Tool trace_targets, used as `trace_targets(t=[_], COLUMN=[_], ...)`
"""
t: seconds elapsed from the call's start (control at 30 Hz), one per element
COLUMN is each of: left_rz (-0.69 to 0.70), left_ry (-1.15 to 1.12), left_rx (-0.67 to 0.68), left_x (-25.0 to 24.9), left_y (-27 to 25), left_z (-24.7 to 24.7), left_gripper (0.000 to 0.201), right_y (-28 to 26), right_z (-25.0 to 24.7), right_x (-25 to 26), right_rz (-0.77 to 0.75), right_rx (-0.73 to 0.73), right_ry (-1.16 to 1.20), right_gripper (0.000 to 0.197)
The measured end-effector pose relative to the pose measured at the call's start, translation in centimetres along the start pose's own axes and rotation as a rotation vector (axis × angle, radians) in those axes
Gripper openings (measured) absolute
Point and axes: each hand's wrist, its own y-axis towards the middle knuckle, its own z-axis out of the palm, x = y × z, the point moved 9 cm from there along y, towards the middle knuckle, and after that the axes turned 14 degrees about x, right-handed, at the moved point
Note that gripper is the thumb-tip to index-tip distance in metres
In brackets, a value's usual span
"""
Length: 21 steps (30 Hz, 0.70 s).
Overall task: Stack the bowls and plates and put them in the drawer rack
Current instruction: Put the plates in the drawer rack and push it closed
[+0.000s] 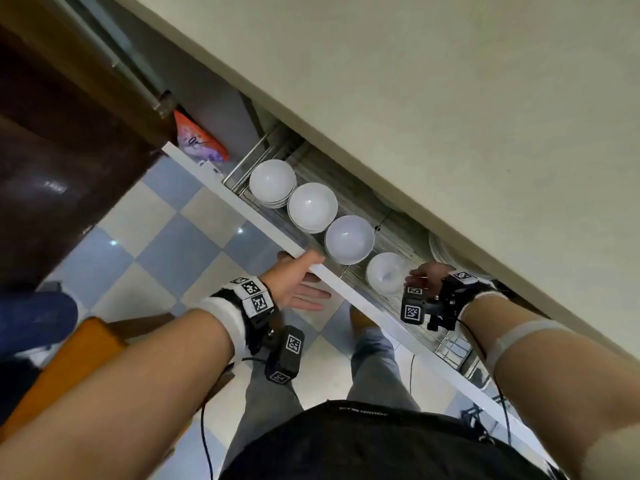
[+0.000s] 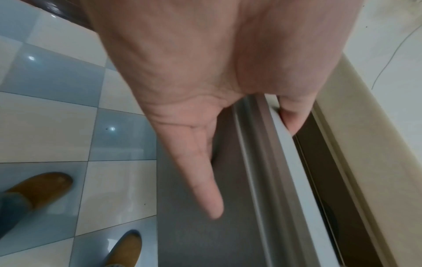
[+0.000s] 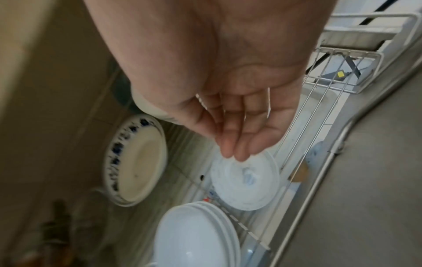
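The drawer rack is pulled out under the counter and holds a row of white bowl stacks. Nearest me is a smaller white bowl. My right hand hovers over it with loose, straight fingers whose tips are at its rim; it holds nothing. My left hand holds the white drawer front, thumb hooked over the top edge and fingers flat against the outer face. A blue-patterned plate stands at the back of the rack.
The counter overhangs the back of the drawer, with plates half hidden beneath it. An orange packet lies at the drawer's far end. An orange stool stands on the checkered floor at my left. Cables hang from both wrists.
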Motion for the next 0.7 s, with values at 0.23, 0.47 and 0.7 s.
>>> trace_targets(t=[0.23, 0.47, 0.7], left_rz=[-0.012, 0.038, 0.035], left_ry=[0.170, 0.093, 0.176], left_rx=[0.070, 0.077, 0.101], left_x=[-4.1, -7.3, -7.9], left_y=[-2.5, -4.3, -4.4], left_z=[-3.8, -4.7, -2.7], left_gripper=[0.062, 0.061, 0.019], right_y=[-13.1, -19.2, -19.7], right_z=[3.9, 5.8, 7.4], right_x=[1.3, -5.9, -11.1], right_rz=[-0.245, -0.160, -0.225], right_rx=[-0.146, -0.216, -0.257], right_ry=[0.254, 0.271, 0.612], right_gripper=[0.028, 0.023, 0.021])
